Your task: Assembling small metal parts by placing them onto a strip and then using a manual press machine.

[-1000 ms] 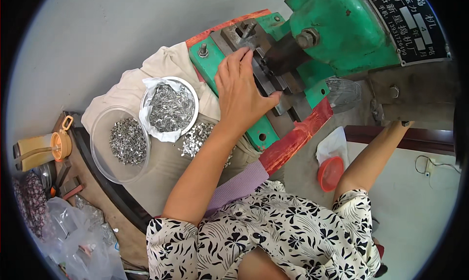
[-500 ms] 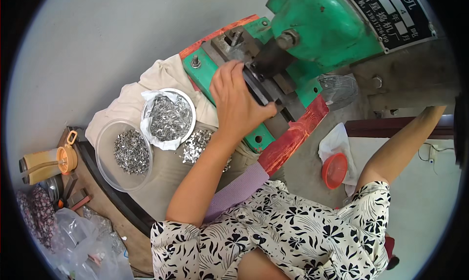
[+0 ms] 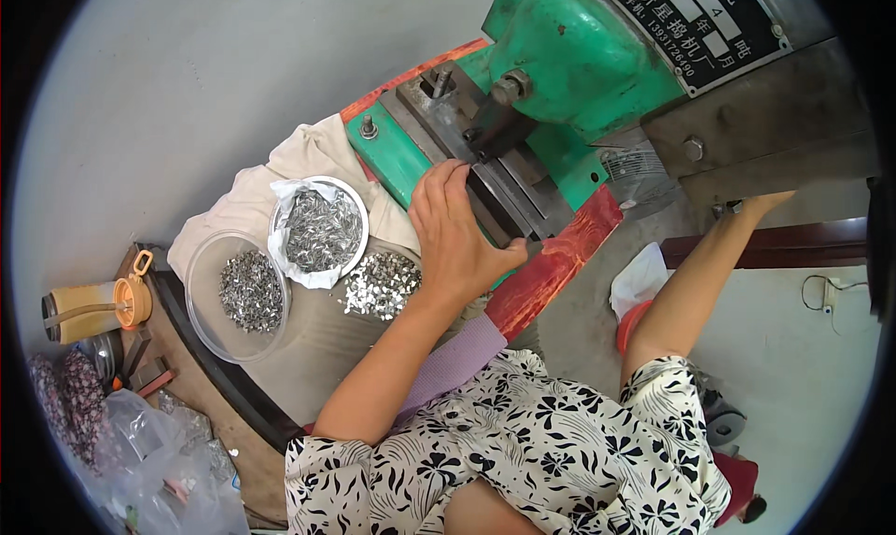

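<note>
My left hand [image 3: 455, 232] reaches onto the press bed, thumb and fingertips spread along the near side of a dark metal bar [image 3: 499, 199] and gripping it end to end. Just above it is the dark punch holder [image 3: 499, 129] of a green press [image 3: 583, 54]. My right arm is raised on the right; only the wrist edge of my right hand [image 3: 775, 201] shows beside the grey machine body, its fingers hidden. Left of my left hand lie a heap of small shiny metal pieces [image 3: 381, 285], a paper-lined bowl [image 3: 362, 225] of slim metal pieces and a clear plastic tub [image 3: 210, 325] of small pieces.
A red-painted wooden edge [image 3: 560, 264] with purple cloth [image 3: 453, 362] runs between me and the press. Beige cloth [image 3: 224, 204] lies under the bowls. A drink bottle [image 3: 84, 311] and plastic bags [image 3: 159, 460] are at far left. A red basin [image 3: 631, 322] stands beyond my right arm.
My view has shifted, moving the press leftward in the picture. My left hand and the bar sit further right and nearer relative to the press. My right arm has swung left.
</note>
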`<state>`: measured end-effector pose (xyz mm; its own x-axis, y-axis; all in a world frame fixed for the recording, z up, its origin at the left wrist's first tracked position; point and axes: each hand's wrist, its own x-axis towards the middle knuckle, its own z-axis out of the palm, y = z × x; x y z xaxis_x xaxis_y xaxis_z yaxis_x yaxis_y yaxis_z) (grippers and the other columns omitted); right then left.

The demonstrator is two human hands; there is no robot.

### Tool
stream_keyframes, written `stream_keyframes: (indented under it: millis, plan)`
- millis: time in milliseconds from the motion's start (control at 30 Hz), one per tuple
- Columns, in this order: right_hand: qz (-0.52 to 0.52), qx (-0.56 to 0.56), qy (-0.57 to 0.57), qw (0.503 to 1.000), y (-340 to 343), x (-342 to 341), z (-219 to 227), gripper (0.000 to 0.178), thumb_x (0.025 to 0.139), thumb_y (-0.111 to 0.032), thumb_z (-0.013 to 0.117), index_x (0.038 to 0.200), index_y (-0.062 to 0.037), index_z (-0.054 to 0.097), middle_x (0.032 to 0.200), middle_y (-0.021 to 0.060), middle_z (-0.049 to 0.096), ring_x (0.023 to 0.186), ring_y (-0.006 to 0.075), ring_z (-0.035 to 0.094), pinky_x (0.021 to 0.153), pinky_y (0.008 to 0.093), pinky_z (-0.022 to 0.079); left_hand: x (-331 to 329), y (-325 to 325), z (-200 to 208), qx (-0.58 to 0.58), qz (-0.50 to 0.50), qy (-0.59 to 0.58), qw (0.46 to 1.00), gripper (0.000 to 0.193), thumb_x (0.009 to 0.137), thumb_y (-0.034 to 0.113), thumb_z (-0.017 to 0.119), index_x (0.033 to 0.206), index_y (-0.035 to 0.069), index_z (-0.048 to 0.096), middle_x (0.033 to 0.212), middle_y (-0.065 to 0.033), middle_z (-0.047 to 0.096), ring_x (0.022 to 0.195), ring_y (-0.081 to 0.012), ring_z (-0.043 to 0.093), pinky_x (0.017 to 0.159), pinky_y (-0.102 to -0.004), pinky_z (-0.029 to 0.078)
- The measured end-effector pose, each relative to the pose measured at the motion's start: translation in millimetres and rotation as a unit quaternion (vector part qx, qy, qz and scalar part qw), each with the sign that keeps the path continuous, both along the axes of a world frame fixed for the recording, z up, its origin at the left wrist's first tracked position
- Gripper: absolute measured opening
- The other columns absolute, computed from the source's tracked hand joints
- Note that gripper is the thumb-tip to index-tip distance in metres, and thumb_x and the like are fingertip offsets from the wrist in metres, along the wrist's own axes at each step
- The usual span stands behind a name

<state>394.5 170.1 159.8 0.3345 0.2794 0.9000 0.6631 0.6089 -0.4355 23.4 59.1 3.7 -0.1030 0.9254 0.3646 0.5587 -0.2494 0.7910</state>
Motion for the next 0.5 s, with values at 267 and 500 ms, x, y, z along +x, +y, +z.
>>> stream_keyframes:
  millis: [267, 500]
  plan:
    - [0.156, -0.337, 0.176, 0.911, -66.3, -158.5, -141.3, 0.025, 0.101, -0.019, 0.062, 0.114, 0.0021, 0.067, 0.083, 0.001, 0.065, 0.072, 0.0066, 0.055, 0.067, 0.0226, 0.045, -6.1, -9.3, -7.1, 0.03, -0.018, -0.028, 0.999, 0.108, 0.054, 0.029, 0.094, 0.141, -0.002, 0.038, 0.14, -0.0186, 0.042, 0.13, -0.0397, 0.039, 0.108, -0.0504, 0.033]
    - [0.25, -0.621, -0.021, 0.743, -43.2, -175.4, -116.6, 0.029, 0.097, -0.011, 0.058, 0.121, 0.0037, 0.064, 0.08, -0.0013, 0.062, 0.067, 0.0046, 0.051, 0.058, 0.0202, 0.039, -7.8, -26.5, -1.2, 0.021, -0.039, -0.078, 0.996, 0.102, 0.059, 0.015, 0.091, 0.144, 0.0, 0.035, 0.138, -0.021, 0.04, 0.125, -0.0416, 0.04, 0.107, -0.0475, 0.035]
